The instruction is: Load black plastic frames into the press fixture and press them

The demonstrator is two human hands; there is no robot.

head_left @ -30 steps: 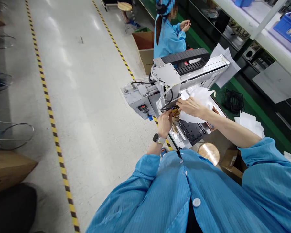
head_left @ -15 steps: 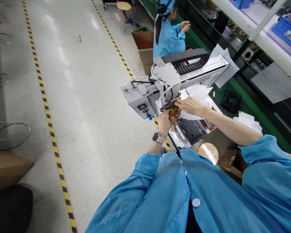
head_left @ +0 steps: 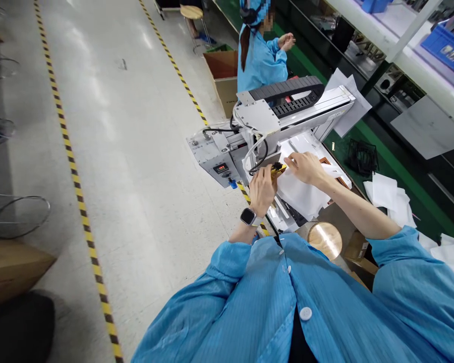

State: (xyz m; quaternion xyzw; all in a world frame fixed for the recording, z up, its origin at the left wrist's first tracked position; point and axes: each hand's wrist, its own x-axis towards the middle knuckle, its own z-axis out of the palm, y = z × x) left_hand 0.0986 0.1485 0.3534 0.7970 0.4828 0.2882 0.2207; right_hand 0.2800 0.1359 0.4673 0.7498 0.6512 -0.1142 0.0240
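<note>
Since the earlier frames, my right hand (head_left: pixel 305 167) had slid away from the machine head, out over the white sheet (head_left: pixel 300 194), which now lay flatter and hid the black fixture seen before. My left hand (head_left: pixel 262 187) had risen slightly and kept its grip. I judged the handling at the machine head was ongoing, not finished.

Head view, the only one: my left hand was closed around a small yellow-and-black part (head_left: pixel 277 169), just under the gantry machine (head_left: pixel 287 108) head. My right hand touched the part's far end with its fingertips; whether it pinched it or only steadied it, I could not tell. The part's long axis ran roughly level, from my left hand toward my right, the yellow end pointing right and slightly up in the picture. It sat above the surface (head_left: pixel 366 136), at the near edge of the white sheet. A smartwatch (head_left: pixel 247 217) was on my left wrist.

Elsewhere: a co-worker in a blue coat (head_left: pixel 259 60) stood beyond the machine, a cardboard box (head_left: pixel 223 75) beside them. A round stool (head_left: pixel 325 239) stood near my body. Loose white papers (head_left: pixel 389 199) lay to the right.
</note>
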